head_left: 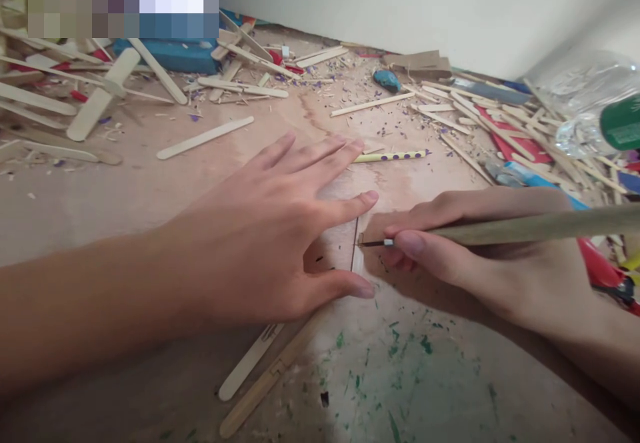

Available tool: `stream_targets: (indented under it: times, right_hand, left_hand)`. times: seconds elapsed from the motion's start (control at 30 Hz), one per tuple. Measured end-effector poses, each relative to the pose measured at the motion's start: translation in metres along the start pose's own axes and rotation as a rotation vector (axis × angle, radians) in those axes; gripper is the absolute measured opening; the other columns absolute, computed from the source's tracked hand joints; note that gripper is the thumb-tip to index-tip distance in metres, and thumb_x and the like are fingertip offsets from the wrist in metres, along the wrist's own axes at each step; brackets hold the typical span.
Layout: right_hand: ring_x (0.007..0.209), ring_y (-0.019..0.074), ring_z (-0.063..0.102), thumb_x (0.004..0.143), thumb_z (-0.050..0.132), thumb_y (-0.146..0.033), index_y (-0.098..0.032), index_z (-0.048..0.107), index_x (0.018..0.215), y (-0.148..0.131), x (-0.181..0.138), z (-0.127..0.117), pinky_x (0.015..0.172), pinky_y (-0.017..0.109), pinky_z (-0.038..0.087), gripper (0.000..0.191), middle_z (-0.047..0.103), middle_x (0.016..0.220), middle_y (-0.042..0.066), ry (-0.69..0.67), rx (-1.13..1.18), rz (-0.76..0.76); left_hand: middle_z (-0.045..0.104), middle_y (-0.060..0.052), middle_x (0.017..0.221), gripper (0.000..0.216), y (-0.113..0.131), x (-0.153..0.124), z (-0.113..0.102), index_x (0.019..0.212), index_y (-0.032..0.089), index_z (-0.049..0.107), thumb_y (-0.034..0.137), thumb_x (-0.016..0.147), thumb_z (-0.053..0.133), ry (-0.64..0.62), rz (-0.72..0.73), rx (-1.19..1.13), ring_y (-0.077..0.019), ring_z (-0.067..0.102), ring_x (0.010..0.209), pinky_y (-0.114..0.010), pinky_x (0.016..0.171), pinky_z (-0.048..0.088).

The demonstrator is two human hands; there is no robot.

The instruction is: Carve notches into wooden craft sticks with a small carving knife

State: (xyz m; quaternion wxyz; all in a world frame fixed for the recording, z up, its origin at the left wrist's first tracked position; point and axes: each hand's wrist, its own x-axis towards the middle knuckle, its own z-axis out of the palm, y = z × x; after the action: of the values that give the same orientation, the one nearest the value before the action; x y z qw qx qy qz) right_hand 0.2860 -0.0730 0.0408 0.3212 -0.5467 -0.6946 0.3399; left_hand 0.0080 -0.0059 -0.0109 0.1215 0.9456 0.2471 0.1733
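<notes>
My left hand lies spread over the tabletop, palm down. Its index fingertip and thumb rest on either side of a short stretch of pale wood strip with a dark edge line. My right hand is closed round a tool with a long greyish-brown handle and a thin dark tip. That tip touches or nearly touches the strip between my left index finger and thumb. Beyond my left fingertips lies a yellow stick with purple spots. Below my left wrist are two craft sticks, one pale and one browner.
Loose craft sticks and wood shavings litter the back and both sides. A blue box stands at the back left. On the right are a clear plastic bottle with a green label and a red object. Green paint marks the table.
</notes>
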Motion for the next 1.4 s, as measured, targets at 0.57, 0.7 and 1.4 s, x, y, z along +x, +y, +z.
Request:
stream_targets:
  times: [0.57, 0.7, 1.4]
  right_hand:
    - [0.059, 0.0171, 0.08, 0.105, 0.098, -0.038, -0.032, 0.099, 0.094, 0.0, 0.001, -0.002, 0.05, 0.025, 0.062, 0.012, 0.094, 0.09, 0.002, -0.05, 0.046, 0.063]
    - [0.058, 0.0165, 0.078, 0.106, 0.099, -0.045, -0.032, 0.099, 0.093, -0.001, 0.002, 0.0, 0.049, 0.025, 0.059, 0.019, 0.094, 0.088, 0.003, -0.059, 0.053, 0.058]
    - [0.062, 0.0156, 0.08, 0.107, 0.097, -0.036, -0.031, 0.098, 0.091, 0.008, -0.004, -0.002, 0.05, 0.023, 0.058, 0.017, 0.093, 0.089, 0.002, -0.014, 0.031, -0.005]
  left_hand:
    - [0.052, -0.027, 0.198, 0.079, 0.006, 0.006, -0.005, 0.171, 0.021, 0.08, 0.081, 0.122, 0.063, -0.011, -0.005, 0.003, -0.0514, 0.05, 0.187, -0.08, 0.152, 0.042]
    - [0.052, -0.029, 0.197, 0.083, 0.006, 0.007, -0.006, 0.172, 0.022, 0.079, 0.084, 0.118, 0.069, -0.022, -0.001, 0.005, -0.0512, 0.05, 0.187, -0.081, 0.153, 0.042]
    - [0.044, -0.019, 0.205, 0.088, -0.001, 0.002, 0.002, 0.177, 0.032, 0.075, 0.092, 0.113, 0.075, -0.003, -0.044, -0.087, -0.0527, 0.043, 0.191, -0.088, 0.156, 0.023]
